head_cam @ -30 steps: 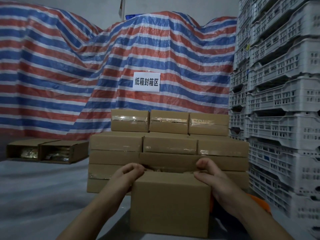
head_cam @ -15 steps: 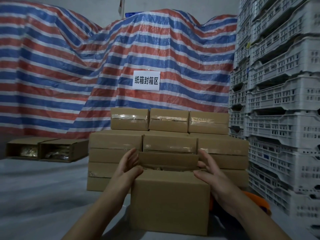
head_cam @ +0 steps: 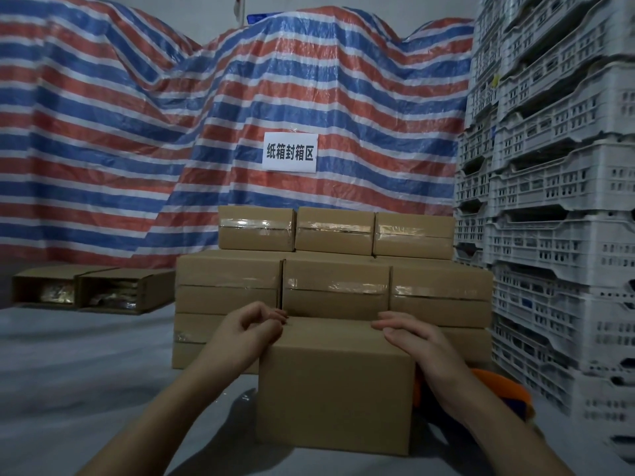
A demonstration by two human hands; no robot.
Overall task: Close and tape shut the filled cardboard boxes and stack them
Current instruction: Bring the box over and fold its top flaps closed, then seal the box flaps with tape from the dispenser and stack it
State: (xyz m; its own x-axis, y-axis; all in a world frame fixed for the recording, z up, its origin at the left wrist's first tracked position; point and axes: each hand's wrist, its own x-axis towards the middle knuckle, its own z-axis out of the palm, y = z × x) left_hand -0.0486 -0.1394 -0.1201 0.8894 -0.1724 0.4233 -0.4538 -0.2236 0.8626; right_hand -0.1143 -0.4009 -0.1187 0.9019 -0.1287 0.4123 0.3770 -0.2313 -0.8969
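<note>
Hiding behind the right hand, an orange object stays unidentifiable.

Open floor lies left of the box; taped stack blocks behind; crates wall the right.

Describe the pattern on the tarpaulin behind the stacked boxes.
Red, blue and white stripes on the tarpaulin, clearest in the head view.
</note>
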